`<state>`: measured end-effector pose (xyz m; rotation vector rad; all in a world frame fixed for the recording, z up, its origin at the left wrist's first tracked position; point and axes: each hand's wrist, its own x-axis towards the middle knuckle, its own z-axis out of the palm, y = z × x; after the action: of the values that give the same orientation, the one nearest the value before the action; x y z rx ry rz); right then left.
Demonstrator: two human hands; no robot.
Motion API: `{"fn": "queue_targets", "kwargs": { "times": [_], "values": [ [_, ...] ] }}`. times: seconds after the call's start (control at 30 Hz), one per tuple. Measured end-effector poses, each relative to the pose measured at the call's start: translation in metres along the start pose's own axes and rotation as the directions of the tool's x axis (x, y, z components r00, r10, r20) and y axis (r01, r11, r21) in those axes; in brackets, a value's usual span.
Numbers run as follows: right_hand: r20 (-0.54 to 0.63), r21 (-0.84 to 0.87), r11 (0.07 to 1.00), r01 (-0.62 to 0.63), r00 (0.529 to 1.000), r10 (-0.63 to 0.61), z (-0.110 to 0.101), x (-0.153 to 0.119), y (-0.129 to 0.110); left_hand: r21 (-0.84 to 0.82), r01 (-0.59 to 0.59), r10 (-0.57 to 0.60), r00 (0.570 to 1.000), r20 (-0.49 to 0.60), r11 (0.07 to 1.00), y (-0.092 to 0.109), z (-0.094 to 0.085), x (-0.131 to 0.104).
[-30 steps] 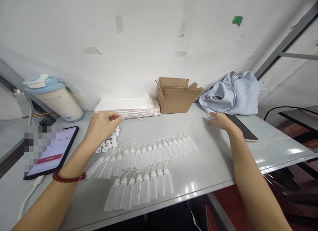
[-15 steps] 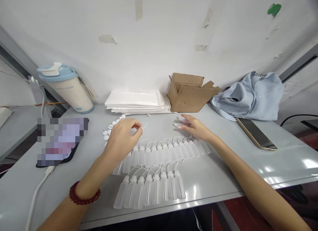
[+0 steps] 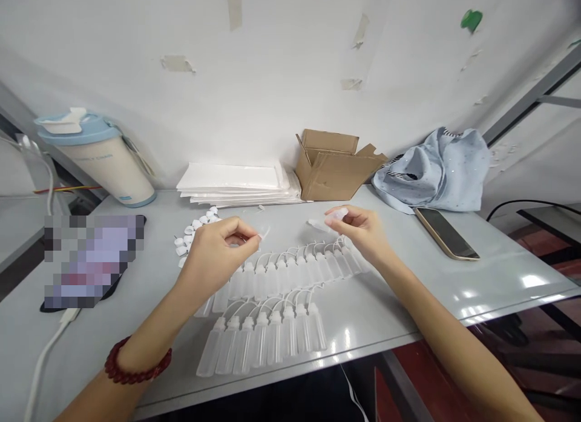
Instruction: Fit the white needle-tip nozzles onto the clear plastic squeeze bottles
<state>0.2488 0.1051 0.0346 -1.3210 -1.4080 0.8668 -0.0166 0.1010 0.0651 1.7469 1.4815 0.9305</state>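
Observation:
My left hand (image 3: pixel 222 249) is closed in a pinch on a thin white plastic strap (image 3: pixel 266 232), its curved end showing past the fingertips. To the right, my right hand (image 3: pixel 363 231) grips a translucent plastic piece (image 3: pixel 321 225) between thumb and fingers; its exact shape is unclear. Below both hands, slim frosted bottles lie in two rows, a back row (image 3: pixel 290 276) and a front row (image 3: pixel 261 343), with thin white loops at their necks. Beside my left hand is a cluster of small white caps (image 3: pixel 198 223), partly hidden by the hand.
At the back stand a stack of white envelopes (image 3: pixel 229 177) and an open cardboard box (image 3: pixel 338 174). A blue cloth bag (image 3: pixel 442 174) and a phone (image 3: pixel 447 234) lie right. A tumbler (image 3: pixel 106 161) and a blurred-out phone (image 3: pixel 97 258) with a cable (image 3: pixel 45 355) are left.
My right hand has closed on the translucent piece and lifted it slightly. My left hand keeps its pinch on the strap. The whole view has shifted a little to the right.

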Motion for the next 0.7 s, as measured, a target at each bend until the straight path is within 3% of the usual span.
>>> {"fn": "queue_targets", "kwargs": {
  "times": [0.13,0.2,0.3,0.37,0.47,0.63,0.7],
  "values": [
    [0.233,0.050,0.997,0.053,0.971,-0.063,0.020,-0.018,-0.016,-0.026,-0.089,0.090,0.996,0.017,0.996,0.001,0.011,-0.007],
    [0.386,0.070,0.992,0.104,0.914,-0.123,0.027,-0.027,-0.024,0.002,-0.169,0.169,0.986,0.012,0.986,0.002,0.016,-0.012],
    [0.606,0.111,0.994,-0.013,0.793,-0.057,0.034,-0.039,-0.031,0.040,-0.293,0.295,0.955,-0.031,0.955,0.005,0.022,-0.017],
    [0.669,0.092,0.994,-0.061,0.743,-0.017,0.036,-0.045,-0.032,0.060,-0.384,0.388,0.919,-0.071,0.921,0.006,0.024,-0.021],
    [0.664,0.070,0.996,-0.062,0.748,0.000,0.038,-0.048,-0.030,0.081,-0.505,0.511,0.854,-0.100,0.859,0.009,0.027,-0.023],
    [0.638,0.101,0.994,-0.047,0.770,-0.029,0.034,-0.047,-0.028,0.030,-0.526,0.526,0.848,-0.060,0.850,0.010,0.025,-0.025],
    [0.616,0.112,0.990,-0.082,0.788,-0.005,0.034,-0.048,-0.028,0.036,-0.561,0.563,0.825,-0.050,0.827,0.009,0.024,-0.025]
  ]
}}
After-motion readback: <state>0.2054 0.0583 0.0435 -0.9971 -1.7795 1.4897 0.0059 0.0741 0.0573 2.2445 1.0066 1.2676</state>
